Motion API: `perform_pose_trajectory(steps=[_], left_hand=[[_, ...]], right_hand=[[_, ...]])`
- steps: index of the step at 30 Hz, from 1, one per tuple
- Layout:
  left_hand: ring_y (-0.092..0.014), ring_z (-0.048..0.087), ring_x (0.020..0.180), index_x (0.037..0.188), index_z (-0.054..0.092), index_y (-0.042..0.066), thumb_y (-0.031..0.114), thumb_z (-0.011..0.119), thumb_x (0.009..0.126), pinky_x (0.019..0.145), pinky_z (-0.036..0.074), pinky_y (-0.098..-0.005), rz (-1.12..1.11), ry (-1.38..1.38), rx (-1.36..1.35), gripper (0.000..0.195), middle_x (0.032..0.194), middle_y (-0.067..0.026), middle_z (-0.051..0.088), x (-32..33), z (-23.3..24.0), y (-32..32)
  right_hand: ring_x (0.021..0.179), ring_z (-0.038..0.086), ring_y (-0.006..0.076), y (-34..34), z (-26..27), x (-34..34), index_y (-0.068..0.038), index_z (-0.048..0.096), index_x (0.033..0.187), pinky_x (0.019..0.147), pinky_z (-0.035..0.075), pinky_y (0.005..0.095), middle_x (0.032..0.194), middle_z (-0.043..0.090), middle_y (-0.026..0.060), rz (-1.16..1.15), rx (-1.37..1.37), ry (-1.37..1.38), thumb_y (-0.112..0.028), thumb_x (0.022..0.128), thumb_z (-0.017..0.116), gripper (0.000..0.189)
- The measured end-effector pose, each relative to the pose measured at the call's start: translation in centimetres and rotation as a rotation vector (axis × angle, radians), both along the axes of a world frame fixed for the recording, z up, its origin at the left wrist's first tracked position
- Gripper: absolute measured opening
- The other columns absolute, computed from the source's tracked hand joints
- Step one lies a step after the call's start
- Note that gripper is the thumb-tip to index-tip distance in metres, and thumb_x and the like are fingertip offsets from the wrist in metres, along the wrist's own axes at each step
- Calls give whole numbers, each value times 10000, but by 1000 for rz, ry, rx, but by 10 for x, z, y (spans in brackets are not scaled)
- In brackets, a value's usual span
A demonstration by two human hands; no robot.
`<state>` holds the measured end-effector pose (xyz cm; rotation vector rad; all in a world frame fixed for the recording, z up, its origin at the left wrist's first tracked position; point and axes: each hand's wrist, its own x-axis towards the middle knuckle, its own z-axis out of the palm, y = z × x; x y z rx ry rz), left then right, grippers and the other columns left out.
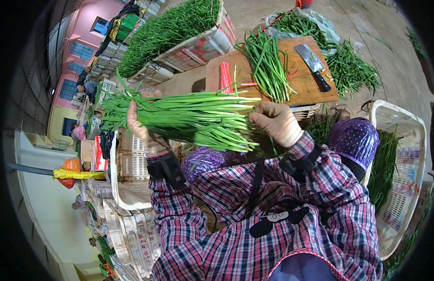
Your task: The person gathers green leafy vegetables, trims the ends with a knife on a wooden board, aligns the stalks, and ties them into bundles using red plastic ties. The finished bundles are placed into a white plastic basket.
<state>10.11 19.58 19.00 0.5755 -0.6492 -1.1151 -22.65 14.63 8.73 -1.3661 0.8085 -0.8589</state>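
A thick bunch of garlic chives (189, 114) lies level in front of my chest, pale stem ends to the right. My left hand (139, 123), gloved, grips it near the leafy end, with part of the hand hidden behind the leaves. At the pale ends, my right hand (278, 121) has its thumb and fingers pinched together on the stem tips; exactly what lies between them is partly hidden. Beyond, a wooden board (303, 93) bears a second bundle of chives (268, 66), a cleaver (310, 59) with a black handle, and red-and-white strips (225, 75).
A white plastic crate (408, 175) with chives stands at my right, another white crate (131, 205) at my left. A large crate (199, 49) heaped with greens is beyond the board. Cut leaves (355, 70) and a plastic bag (320, 24) lie past the board's right side.
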Motion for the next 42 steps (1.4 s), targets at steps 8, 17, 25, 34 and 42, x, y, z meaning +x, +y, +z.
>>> perform_pose_trajectory(steps=[8,17,25,34,42], left_hand=[[-298,625,972,1002,603,21,335,591,897,865,524,-469,-152,97,-22,332,955,-130,664,-2,6,8],[-294,652,923,1047,603,-25,317,570,895,821,564,-425,98,-259,114,376,833,-158,670,-45,27,-4],[-360,572,1072,1042,585,-11,300,558,900,986,414,-580,119,-101,105,343,965,-148,641,25,28,-4],[-391,538,1139,1064,563,-4,253,559,880,995,374,-618,77,63,57,316,972,-151,628,49,15,-5],[-265,589,873,1014,552,22,231,557,880,980,445,-524,460,59,114,248,936,-114,595,4,22,-23]], right_hand=[[699,574,107,-26,-35,-85,-66,638,1093,653,487,270,747,595,25,-134,-505,343,-138,843,661,262],[592,561,94,-51,20,-5,14,647,942,560,437,237,688,637,57,370,375,-265,-242,874,692,269],[630,611,167,-45,-51,-92,-54,629,1044,650,485,305,694,642,78,349,175,575,-411,926,572,380],[1132,579,292,-14,-40,-44,-88,436,1388,956,455,370,1202,618,172,360,-230,232,-419,722,784,821],[725,595,300,10,-61,-14,-57,657,911,682,483,367,779,629,135,268,-272,124,-237,912,614,185]])
